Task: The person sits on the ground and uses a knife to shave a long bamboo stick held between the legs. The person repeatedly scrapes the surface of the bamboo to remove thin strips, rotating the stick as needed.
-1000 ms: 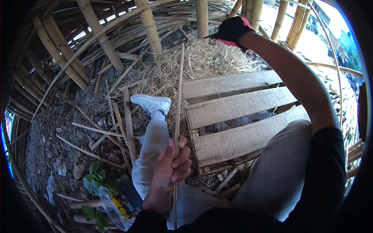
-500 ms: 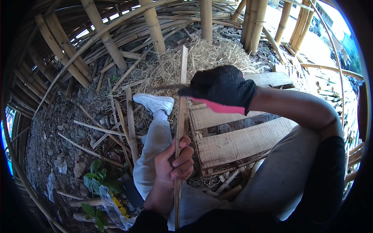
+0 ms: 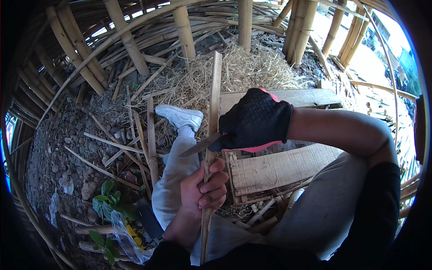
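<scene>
– Gloved right hand and knife have come down along the bamboo strip since half a second ago, nearer the bare left hand.

– How's that left grip?

– Clamped round the strip, which slants up from the lap. Just above, the blade crosses it; whether it bites, I can't tell. The right grip is closed on the knife, its handle hidden by the glove.

– What could go wrong?

– If the blade skids off or catches a knot, it could jump into those bare fingers or the left leg.

– Farther out?

– Slatted wooden crate, then straw, then bamboo posts.
</scene>
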Demonstrator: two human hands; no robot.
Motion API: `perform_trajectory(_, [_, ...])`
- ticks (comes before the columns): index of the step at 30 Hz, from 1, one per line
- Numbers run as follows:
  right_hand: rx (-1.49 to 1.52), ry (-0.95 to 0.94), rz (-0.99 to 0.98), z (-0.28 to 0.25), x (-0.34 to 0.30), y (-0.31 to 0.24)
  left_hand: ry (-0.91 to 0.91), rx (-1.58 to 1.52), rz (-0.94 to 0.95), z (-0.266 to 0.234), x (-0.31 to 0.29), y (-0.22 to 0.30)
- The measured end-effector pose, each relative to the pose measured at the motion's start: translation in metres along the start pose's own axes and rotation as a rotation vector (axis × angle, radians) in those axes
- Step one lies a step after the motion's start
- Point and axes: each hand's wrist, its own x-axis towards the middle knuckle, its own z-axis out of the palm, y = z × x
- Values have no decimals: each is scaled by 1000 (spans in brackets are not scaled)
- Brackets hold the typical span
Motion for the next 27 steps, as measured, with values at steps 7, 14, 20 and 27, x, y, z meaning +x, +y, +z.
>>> perform_trajectory(7, [-122,-191,79,-19,13,-2,-7,-8,8,-1,-4,-1])
perform_trajectory(14, [-261,-8,72,-28,12,31,-29,3,-9,1,1,-3])
perform_trajectory(20, [-343,139,30,-39,26,75,55,-8,4,5,5,-3])
perform_trajectory(27, [-298,93,125,-21,26,67,22,9,-10,8,0,-3])
